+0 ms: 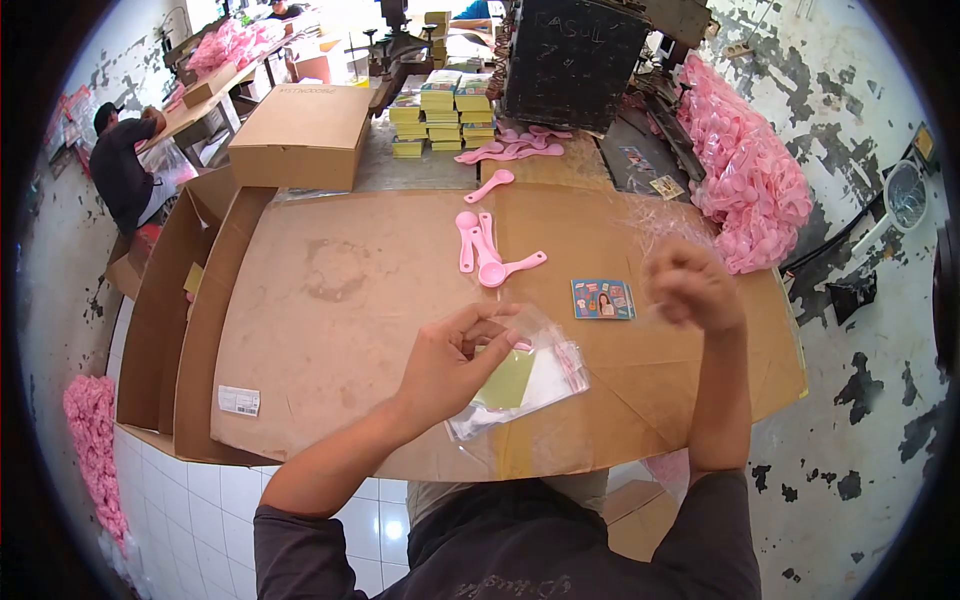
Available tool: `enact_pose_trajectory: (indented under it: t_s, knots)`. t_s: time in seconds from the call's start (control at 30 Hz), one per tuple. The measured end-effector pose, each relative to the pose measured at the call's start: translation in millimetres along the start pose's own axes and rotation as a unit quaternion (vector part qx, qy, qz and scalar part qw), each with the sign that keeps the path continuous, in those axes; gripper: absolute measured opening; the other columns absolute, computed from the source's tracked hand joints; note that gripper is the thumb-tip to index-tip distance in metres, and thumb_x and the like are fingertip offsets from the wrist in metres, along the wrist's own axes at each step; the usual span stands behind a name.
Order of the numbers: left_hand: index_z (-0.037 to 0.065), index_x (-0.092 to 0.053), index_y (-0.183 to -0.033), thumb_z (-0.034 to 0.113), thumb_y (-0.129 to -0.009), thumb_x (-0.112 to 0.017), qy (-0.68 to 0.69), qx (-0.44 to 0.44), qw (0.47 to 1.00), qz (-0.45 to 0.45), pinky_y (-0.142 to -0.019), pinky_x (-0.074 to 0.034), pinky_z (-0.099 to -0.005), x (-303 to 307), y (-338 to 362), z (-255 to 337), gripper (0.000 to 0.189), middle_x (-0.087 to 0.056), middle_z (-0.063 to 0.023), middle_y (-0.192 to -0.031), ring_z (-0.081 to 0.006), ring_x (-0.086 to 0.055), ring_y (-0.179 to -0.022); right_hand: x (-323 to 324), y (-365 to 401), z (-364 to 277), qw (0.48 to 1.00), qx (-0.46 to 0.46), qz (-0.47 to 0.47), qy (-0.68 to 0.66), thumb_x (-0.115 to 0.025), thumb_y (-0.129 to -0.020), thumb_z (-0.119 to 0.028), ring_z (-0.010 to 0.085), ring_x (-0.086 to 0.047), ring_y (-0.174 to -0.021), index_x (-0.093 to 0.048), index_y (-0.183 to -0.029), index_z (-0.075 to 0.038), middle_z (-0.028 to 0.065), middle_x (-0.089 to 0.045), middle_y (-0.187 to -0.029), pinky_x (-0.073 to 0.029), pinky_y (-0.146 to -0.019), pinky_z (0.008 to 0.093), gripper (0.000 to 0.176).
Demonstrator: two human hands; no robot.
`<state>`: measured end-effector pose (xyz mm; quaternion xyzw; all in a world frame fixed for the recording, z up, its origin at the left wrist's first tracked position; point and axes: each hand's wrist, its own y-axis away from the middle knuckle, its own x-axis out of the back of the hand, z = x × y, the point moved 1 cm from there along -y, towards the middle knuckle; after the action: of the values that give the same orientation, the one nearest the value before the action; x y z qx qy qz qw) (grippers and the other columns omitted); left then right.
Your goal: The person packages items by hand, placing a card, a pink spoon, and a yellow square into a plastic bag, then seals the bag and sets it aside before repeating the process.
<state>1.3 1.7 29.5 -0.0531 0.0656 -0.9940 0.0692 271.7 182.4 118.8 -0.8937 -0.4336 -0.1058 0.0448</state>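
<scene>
My left hand (pixel 462 362) is closed on a clear plastic bag (pixel 545 335) with a yellow-green card (pixel 506 385) and a bit of pink at its opening. Under it lies a stack of clear plastic bags (pixel 545 392) on the cardboard sheet. My right hand (pixel 695 287) is raised at the right, blurred, its fingers curled in; what they hold, if anything, does not show. Between the hands and a little farther off is a small printed card stack (pixel 603 299). Several pink measuring spoons (pixel 490 250) rest on the cardboard ahead of my left hand.
A large cardboard sheet (pixel 330 370) covers the table. Behind it are a closed carton (pixel 300 135), stacked card bundles (pixel 440 105) and a black box (pixel 572 65). Open cartons (pixel 165 330) stand left; a pink spoon heap (pixel 745 175) lies right. Another person (pixel 128 165) works at far left.
</scene>
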Motion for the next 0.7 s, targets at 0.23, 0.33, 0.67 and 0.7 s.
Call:
enact_pose_trajectory:
  t_s: [0.23, 0.33, 0.67, 0.7]
  knots:
    - [-0.006, -0.064, -0.123, 0.011, -0.103, -0.064, 0.108, 0.009, 0.994, 0.023, -0.087, -0.056, -0.0243, -1, -5, -1, 0.027, -0.075, -0.0127, -0.110, -0.0122, -0.070, -0.101, 101, 16, 96, 0.557, 0.163, 0.330, 0.744, -0.057, -0.094, 0.002, 0.0259, -0.068, -0.094, -0.063, -0.117, -0.001, 0.0119, -0.069, -0.099, -0.053, -0.083, 0.0378, 0.024]
    - [-0.007, -0.062, -0.128, 0.012, -0.105, -0.060, 0.129, 0.001, 0.992, 0.013, -0.093, -0.056, -0.0288, 0, -9, -4, 0.030, -0.074, -0.0160, -0.114, -0.0170, -0.070, -0.109, 76, 16, 70, 0.683, 0.140, 0.341, 0.630, -0.062, -0.088, 0.000, 0.0321, -0.066, -0.102, -0.064, -0.124, -0.004, 0.0141, -0.069, -0.108, -0.052, -0.089, 0.0415, 0.036]
    - [-0.004, -0.067, -0.124, 0.014, -0.107, -0.056, 0.105, 0.049, 0.993, -0.009, -0.086, -0.059, -0.0275, 2, -12, -15, 0.027, -0.074, -0.0141, -0.116, -0.0137, -0.071, -0.102, -103, -26, 42, 0.989, 0.125, -0.023, 0.079, -0.075, -0.094, -0.017, 0.0107, -0.065, -0.088, -0.067, -0.120, -0.002, 0.0044, -0.069, -0.099, -0.051, -0.074, 0.0276, 0.031]
    - [-0.004, -0.067, -0.122, 0.014, -0.107, -0.058, 0.111, 0.043, 0.993, 0.000, -0.085, -0.059, -0.0275, 3, -12, -14, 0.026, -0.074, -0.0131, -0.114, -0.0135, -0.070, -0.101, -106, -29, 49, 0.994, 0.101, -0.025, 0.025, -0.075, -0.094, -0.016, 0.0093, -0.064, -0.086, -0.068, -0.119, -0.001, 0.0041, -0.068, -0.098, -0.051, -0.072, 0.0263, 0.029]
